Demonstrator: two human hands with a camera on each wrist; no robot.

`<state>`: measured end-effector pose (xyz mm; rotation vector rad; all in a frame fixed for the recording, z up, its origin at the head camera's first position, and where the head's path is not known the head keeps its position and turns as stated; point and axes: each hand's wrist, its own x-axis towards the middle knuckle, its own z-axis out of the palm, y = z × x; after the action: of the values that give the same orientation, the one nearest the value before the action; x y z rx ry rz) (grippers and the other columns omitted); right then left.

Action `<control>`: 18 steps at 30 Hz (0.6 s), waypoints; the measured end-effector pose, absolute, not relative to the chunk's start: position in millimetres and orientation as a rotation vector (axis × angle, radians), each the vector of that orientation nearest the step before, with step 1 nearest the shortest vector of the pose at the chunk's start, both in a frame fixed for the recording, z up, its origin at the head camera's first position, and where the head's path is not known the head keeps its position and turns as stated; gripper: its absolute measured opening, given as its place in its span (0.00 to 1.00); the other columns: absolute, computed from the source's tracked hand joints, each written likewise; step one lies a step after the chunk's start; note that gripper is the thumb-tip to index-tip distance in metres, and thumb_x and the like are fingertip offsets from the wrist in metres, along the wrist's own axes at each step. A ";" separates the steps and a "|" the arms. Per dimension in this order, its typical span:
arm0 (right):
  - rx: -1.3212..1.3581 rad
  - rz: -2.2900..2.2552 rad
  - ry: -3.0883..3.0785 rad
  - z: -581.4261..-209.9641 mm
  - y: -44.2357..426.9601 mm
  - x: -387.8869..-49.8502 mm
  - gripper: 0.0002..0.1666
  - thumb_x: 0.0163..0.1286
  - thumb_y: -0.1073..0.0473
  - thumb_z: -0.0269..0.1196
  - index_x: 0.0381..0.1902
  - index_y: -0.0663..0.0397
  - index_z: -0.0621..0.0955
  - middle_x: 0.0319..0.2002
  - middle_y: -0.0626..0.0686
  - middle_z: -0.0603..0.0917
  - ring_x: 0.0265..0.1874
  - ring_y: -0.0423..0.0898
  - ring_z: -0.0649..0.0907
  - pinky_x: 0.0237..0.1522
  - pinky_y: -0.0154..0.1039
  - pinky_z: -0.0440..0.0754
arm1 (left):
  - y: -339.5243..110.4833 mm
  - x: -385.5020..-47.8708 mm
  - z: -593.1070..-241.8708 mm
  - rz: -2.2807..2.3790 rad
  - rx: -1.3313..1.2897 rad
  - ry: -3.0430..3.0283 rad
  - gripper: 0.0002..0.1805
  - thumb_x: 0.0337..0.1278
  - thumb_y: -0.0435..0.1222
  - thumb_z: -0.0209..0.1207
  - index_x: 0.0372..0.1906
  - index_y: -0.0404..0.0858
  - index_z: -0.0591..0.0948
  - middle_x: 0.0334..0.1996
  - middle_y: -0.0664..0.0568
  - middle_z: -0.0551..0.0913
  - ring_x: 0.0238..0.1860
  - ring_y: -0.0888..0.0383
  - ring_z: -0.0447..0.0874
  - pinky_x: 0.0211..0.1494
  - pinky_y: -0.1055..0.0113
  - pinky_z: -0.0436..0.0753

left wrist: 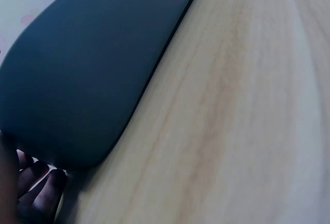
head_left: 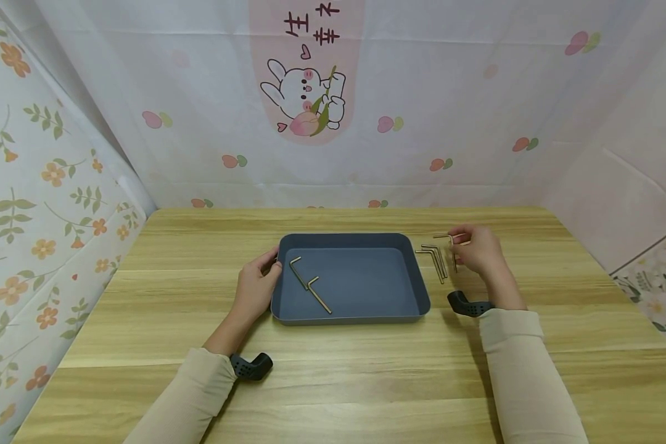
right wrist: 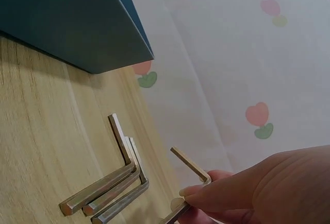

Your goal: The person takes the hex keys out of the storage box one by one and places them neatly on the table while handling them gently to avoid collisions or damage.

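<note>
A shallow blue-grey tray (head_left: 355, 320) lies on the table with two L-shaped hex keys (head_left: 319, 297) inside, toward its left. My left hand (head_left: 257, 282) grips the tray's left wall, thumb near the rim; in the left wrist view its fingers (left wrist: 44, 185) show at the tray's corner. To the right of the tray, my right hand (head_left: 480, 250) pinches one brass-coloured hex key (right wrist: 190, 164) near its bend, between thumb and fingers. Beside it on the wood, three more hex keys (right wrist: 98, 188) lie nested side by side.
The wooden table (head_left: 344, 382) reaches back to a white curtain (head_left: 455, 86) printed with a rabbit and tulips. A flowered cloth (head_left: 39, 216) hangs along the left side. Each wrist wears a dark camera band (head_left: 250, 367).
</note>
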<state>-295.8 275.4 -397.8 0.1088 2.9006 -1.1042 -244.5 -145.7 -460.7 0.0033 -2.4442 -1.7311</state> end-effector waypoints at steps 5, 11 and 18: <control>0.099 -1.111 2.903 -400.1 275.3 -296.3 0.22 0.72 0.67 0.60 0.62 0.68 0.77 0.51 0.69 0.80 0.37 0.56 0.87 0.36 0.45 0.90 | -145.6 -243.9 -459.7 -1.737 0.015 -2.446 0.25 0.72 0.33 0.53 0.70 0.33 0.73 0.66 0.41 0.79 0.68 0.48 0.78 0.67 0.54 0.78; 0.113 -1.106 2.911 -402.5 275.7 -296.2 0.21 0.71 0.66 0.61 0.60 0.67 0.78 0.48 0.68 0.81 0.33 0.53 0.87 0.35 0.45 0.89 | -146.0 -244.1 -460.5 -1.725 0.005 -2.447 0.25 0.71 0.34 0.53 0.70 0.33 0.74 0.66 0.40 0.79 0.67 0.48 0.78 0.67 0.54 0.78; 0.120 -1.086 2.920 -406.0 277.1 -297.2 0.20 0.72 0.66 0.61 0.59 0.66 0.79 0.47 0.67 0.81 0.31 0.51 0.86 0.33 0.42 0.88 | -146.6 -244.0 -460.4 -1.728 -0.001 -2.449 0.25 0.72 0.34 0.52 0.70 0.34 0.73 0.66 0.41 0.79 0.67 0.49 0.78 0.68 0.54 0.78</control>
<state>-297.2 277.1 -406.0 0.1199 2.9196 -1.0859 -244.0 -146.6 -460.4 -0.0008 -2.4487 -1.7285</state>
